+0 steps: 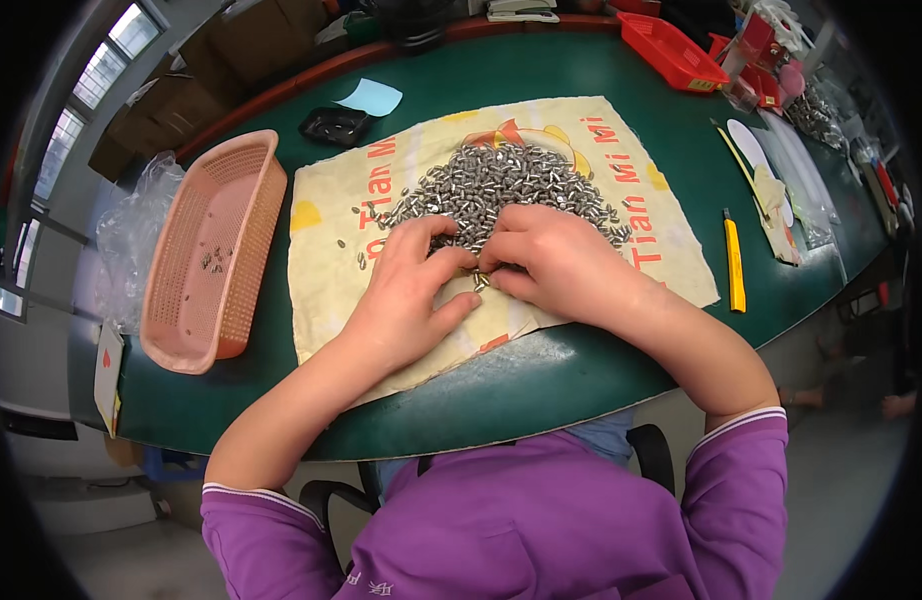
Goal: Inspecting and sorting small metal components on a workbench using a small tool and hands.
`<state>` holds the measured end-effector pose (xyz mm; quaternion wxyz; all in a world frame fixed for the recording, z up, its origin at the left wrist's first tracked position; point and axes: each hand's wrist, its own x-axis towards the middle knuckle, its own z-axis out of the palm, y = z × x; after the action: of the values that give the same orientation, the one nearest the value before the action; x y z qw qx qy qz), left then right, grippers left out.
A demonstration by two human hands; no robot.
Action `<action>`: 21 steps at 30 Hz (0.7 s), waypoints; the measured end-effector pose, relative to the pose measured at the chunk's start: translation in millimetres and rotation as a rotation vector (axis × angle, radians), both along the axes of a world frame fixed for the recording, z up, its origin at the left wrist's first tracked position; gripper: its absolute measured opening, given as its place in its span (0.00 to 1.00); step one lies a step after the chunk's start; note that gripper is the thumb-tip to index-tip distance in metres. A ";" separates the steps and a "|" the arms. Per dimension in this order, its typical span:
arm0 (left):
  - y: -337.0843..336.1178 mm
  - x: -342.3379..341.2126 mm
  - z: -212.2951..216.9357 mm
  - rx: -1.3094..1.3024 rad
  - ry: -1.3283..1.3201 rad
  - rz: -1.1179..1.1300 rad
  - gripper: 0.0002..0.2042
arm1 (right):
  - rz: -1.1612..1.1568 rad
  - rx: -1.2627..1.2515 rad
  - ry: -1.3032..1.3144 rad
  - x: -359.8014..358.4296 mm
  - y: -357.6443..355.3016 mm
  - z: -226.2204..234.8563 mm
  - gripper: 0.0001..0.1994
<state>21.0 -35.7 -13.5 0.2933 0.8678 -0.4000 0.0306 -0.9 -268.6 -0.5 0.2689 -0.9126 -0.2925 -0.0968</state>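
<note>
A broad heap of small silvery metal pieces (501, 180), short and rounded, lies on a cream cloth sheet (326, 290) with orange print. My left hand (406, 285) rests at the near left edge of the heap, its fingers bent and its thumb apart from the index finger. Against the near right edge is my right hand (556, 260), fingers curled in and thumb close to the index finger; anything between those fingertips is hidden. A few brighter pieces (479, 282) lie on the sheet between the two hands, by the left thumb.
On the left stands a pink plastic basket (156, 290) with a few pieces inside, beside a clear plastic bag (121, 240). A black dish (333, 126) and a pale blue paper (371, 97) lie behind. A yellow cutter knife (733, 265) and a red tray (671, 55) are on the right.
</note>
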 end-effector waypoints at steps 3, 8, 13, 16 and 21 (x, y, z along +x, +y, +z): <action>2.1 1.4 -1.3 0.011 -0.081 -0.031 0.14 | 0.049 0.037 0.023 -3.8 0.4 -1.8 0.05; 11.6 -5.6 3.0 -0.034 0.079 0.017 0.13 | -0.049 -0.017 0.004 -4.6 -6.6 5.5 0.05; 4.6 0.8 -4.1 -0.062 0.018 -0.051 0.12 | 0.006 0.006 0.048 -6.8 -3.5 4.6 0.07; 1.5 2.3 -10.8 -0.079 0.022 -0.056 0.11 | 0.075 0.035 -0.010 -4.8 -3.9 -5.9 0.07; 4.9 -0.9 -8.0 -0.059 0.012 -0.064 0.10 | 0.057 -0.019 0.043 -6.3 -6.6 3.1 0.06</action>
<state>20.1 -30.7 -21.5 0.3221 0.8456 -0.4248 0.0281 -7.2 -275.2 2.6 0.2693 -0.9081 -0.3135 -0.0667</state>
